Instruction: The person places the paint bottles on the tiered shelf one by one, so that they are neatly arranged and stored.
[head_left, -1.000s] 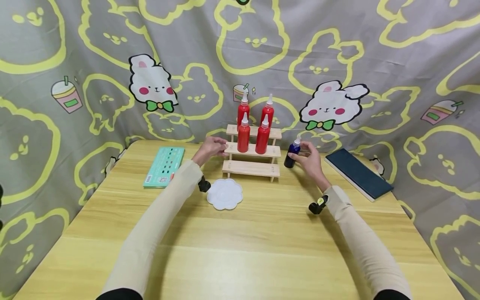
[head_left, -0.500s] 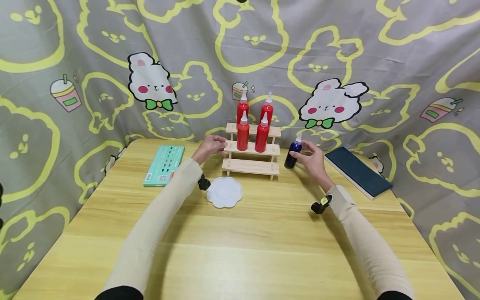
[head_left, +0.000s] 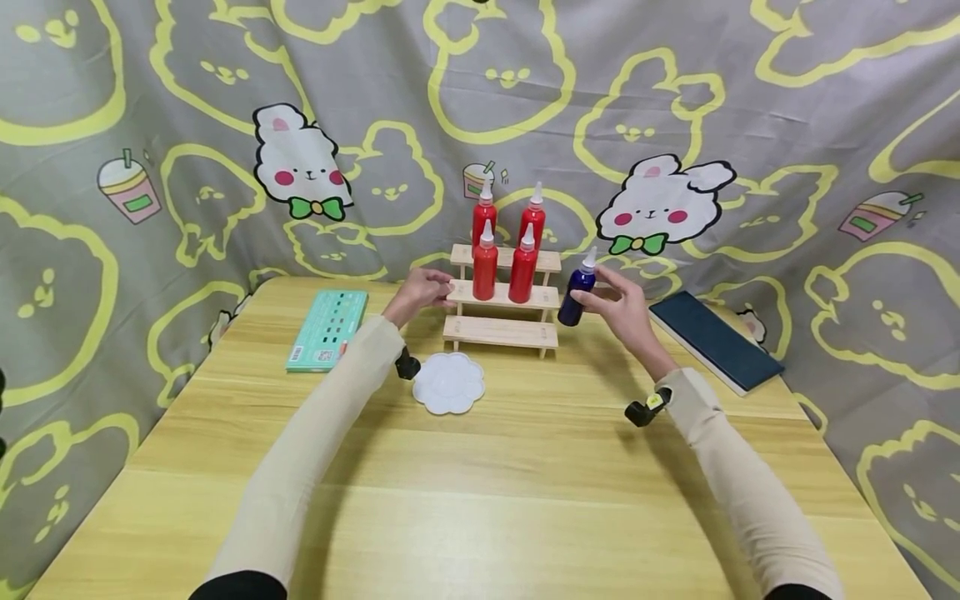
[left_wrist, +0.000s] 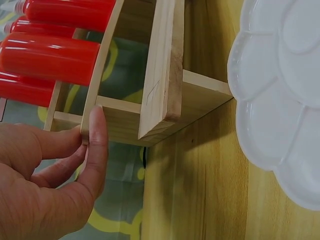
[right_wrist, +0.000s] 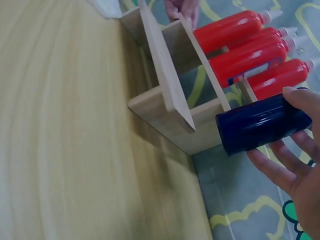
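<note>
A dark blue squeeze bottle (head_left: pixel 576 298) with a white nozzle is gripped between thumb and fingers of my right hand (head_left: pixel 626 315). It tilts slightly, raised off the table just right of the wooden tiered stand (head_left: pixel 501 332). In the right wrist view the blue bottle (right_wrist: pixel 262 122) shows its base toward the stand. My left hand (head_left: pixel 422 293) pinches the left end of the stand's middle shelf; the left wrist view shows thumb and fingers of this hand (left_wrist: pixel 60 170) on that shelf end. Several red bottles (head_left: pixel 484 273) stand on the middle and top shelves. The bottom shelf holds nothing.
A white flower-shaped palette (head_left: pixel 448 383) lies in front of the stand. On the left is a mint-green flat box (head_left: pixel 327 331), and on the right a dark blue book-like object (head_left: pixel 716 342). A patterned curtain (head_left: pixel 405 75) hangs behind the wooden table (head_left: pixel 465 500).
My right hand has lifted the blue bottle from the tabletop and shifted it a little left toward the stand, tilting it. The left hand has kept its hold on the shelf.
</note>
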